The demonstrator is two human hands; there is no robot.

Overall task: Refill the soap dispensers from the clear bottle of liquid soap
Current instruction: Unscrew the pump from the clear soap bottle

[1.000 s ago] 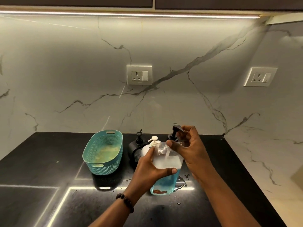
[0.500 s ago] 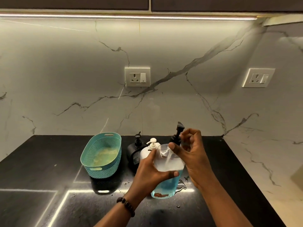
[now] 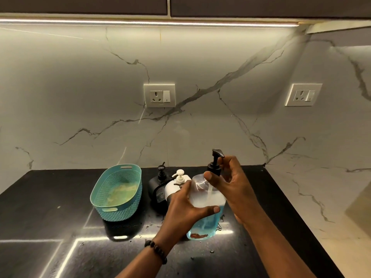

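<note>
A clear bottle (image 3: 207,221) with blue liquid soap in its lower half stands on the black counter (image 3: 50,217). My left hand (image 3: 186,211) grips its body from the left. My right hand (image 3: 230,183) pinches the collar of its black pump (image 3: 215,163), which sits raised above the neck with its tube visible inside the bottle. Behind the bottle stand a white dispenser (image 3: 176,183) and a black dispenser (image 3: 158,187).
A teal perforated basket (image 3: 118,191) sits left of the dispensers. Drops of liquid lie on the counter around the bottle. A marble wall with two sockets (image 3: 159,95) rises behind; a pale marble surface (image 3: 321,197) adjoins the counter on the right.
The black pump has risen higher out of the bottle's neck, my right hand moving with it. My left hand keeps its hold on the bottle.
</note>
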